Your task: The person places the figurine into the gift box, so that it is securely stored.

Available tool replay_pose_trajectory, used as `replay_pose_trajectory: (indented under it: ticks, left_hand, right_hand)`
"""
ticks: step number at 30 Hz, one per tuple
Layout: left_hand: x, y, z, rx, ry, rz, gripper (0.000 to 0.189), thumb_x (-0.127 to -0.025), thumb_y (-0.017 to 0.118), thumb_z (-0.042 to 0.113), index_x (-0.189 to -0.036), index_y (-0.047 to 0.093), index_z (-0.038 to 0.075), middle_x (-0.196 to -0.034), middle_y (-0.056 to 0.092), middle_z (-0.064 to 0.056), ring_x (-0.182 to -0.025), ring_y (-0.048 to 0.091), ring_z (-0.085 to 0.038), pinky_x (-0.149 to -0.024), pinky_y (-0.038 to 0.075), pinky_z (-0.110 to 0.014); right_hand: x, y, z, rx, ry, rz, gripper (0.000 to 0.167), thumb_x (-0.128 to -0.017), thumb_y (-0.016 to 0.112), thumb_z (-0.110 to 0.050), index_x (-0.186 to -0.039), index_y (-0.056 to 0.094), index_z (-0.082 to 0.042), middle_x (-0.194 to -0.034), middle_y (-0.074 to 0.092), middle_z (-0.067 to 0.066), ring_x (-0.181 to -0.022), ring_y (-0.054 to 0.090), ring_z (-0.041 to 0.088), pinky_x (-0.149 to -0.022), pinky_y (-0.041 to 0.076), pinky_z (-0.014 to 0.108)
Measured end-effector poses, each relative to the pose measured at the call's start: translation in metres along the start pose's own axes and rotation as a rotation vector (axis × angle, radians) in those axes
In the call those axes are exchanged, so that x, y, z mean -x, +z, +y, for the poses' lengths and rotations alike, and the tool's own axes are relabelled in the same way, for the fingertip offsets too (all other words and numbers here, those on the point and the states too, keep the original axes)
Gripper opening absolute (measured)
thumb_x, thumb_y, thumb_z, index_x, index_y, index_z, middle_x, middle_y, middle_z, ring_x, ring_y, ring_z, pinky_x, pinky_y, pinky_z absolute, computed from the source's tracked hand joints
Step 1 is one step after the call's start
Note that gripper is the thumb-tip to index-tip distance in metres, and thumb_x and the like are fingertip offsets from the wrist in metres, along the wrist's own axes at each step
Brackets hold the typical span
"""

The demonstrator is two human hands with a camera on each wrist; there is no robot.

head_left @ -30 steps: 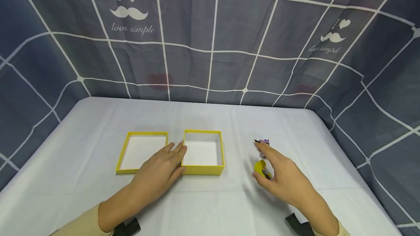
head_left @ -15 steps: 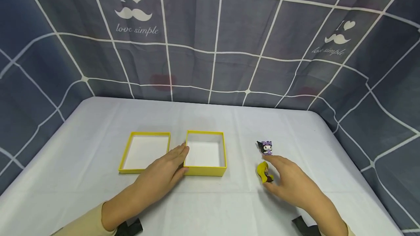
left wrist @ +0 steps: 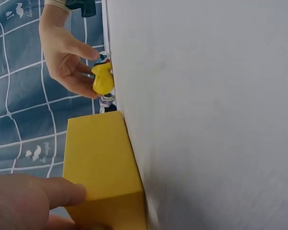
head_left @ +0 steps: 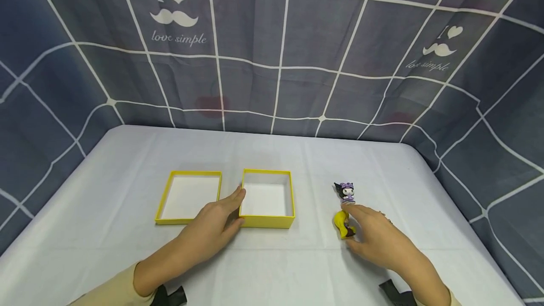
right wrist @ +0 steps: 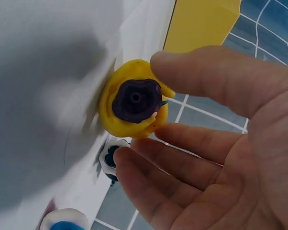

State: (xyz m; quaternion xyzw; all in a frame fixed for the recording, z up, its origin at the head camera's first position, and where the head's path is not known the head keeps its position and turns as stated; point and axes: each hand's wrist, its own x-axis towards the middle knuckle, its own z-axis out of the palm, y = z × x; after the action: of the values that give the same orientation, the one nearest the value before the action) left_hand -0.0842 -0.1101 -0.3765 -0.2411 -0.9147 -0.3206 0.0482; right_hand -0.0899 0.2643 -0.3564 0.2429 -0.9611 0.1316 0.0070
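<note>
A yellow figurine [head_left: 341, 223] with a dark base lies on the white table. My right hand [head_left: 378, 237] holds it between thumb and fingertips; in the right wrist view, its dark underside faces the camera. Just behind it stands a purple-and-black figurine [head_left: 346, 192]. My left hand [head_left: 212, 228] rests against the left side of a yellow-rimmed box [head_left: 267, 222], its fingers along the wall and its thumb near the front corner. The box is uncovered, with a white inside. In the left wrist view, my left thumb [left wrist: 70, 191] touches the yellow outer wall.
A shallow yellow-rimmed lid [head_left: 172, 197] lies inside up, left of the box, partly behind my left hand. A white-and-blue object [right wrist: 65, 223] shows at the right wrist view's lower edge. A grey checked curtain [head_left: 250, 84] hangs behind the table [head_left: 297, 268].
My right hand has come down and closed around the yellow figurine, uncovering the purple-and-black one behind. My left hand stays at the box. The head view has shifted slightly.
</note>
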Motion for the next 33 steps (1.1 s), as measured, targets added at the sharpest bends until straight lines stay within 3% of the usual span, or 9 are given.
replay_pose_trajectory:
  ticks: [6, 14, 28, 33]
  left_hand:
    - [-0.0002, 0.002, 0.0003, 0.025, 0.01, 0.039, 0.062, -0.088, 0.071, 0.007, -0.142, 0.043, -0.006, -0.146, 0.041, -0.019, -0.133, 0.042, -0.026, -0.105, 0.042, -0.042]
    - [0.0006, 0.0039, 0.0015, 0.045, 0.004, 0.057, 0.061, -0.087, 0.069, 0.004, -0.142, 0.044, -0.006, -0.147, 0.039, -0.018, -0.133, 0.041, -0.024, -0.105, 0.042, -0.04]
    - [0.0011, 0.0051, -0.0008, 0.112, 0.007, 0.069, 0.062, -0.086, 0.07, 0.0, -0.142, 0.043, -0.007, -0.148, 0.038, -0.021, -0.13, 0.044, -0.025, -0.091, 0.051, -0.023]
    - [0.0013, 0.0048, -0.0011, 0.131, 0.008, 0.063, 0.062, -0.086, 0.07, -0.001, -0.142, 0.043, -0.007, -0.148, 0.037, -0.021, -0.129, 0.046, -0.024, -0.088, 0.052, -0.018]
  right_hand:
    - [-0.0021, 0.0011, 0.0002, -0.001, -0.001, 0.003, 0.064, -0.07, 0.083, -0.009, -0.128, 0.058, 0.001, -0.129, 0.06, 0.014, -0.114, 0.058, 0.029, -0.093, 0.048, 0.056]
    - [-0.0023, 0.0048, 0.0028, -0.04, -0.048, 0.019, 0.06, -0.07, 0.084, -0.003, -0.124, 0.06, 0.0, -0.119, 0.061, 0.006, -0.083, 0.059, 0.007, -0.072, 0.054, 0.027]
    - [-0.0048, 0.0071, 0.0041, -0.083, -0.045, 0.024, 0.059, -0.068, 0.085, -0.001, -0.122, 0.061, -0.002, -0.118, 0.06, 0.003, -0.081, 0.058, 0.006, -0.064, 0.052, 0.02]
    - [-0.0061, 0.0085, 0.0061, -0.071, -0.087, 0.051, 0.057, -0.065, 0.086, 0.0, -0.118, 0.064, -0.005, -0.116, 0.06, 0.0, -0.078, 0.058, 0.005, -0.063, 0.052, 0.02]
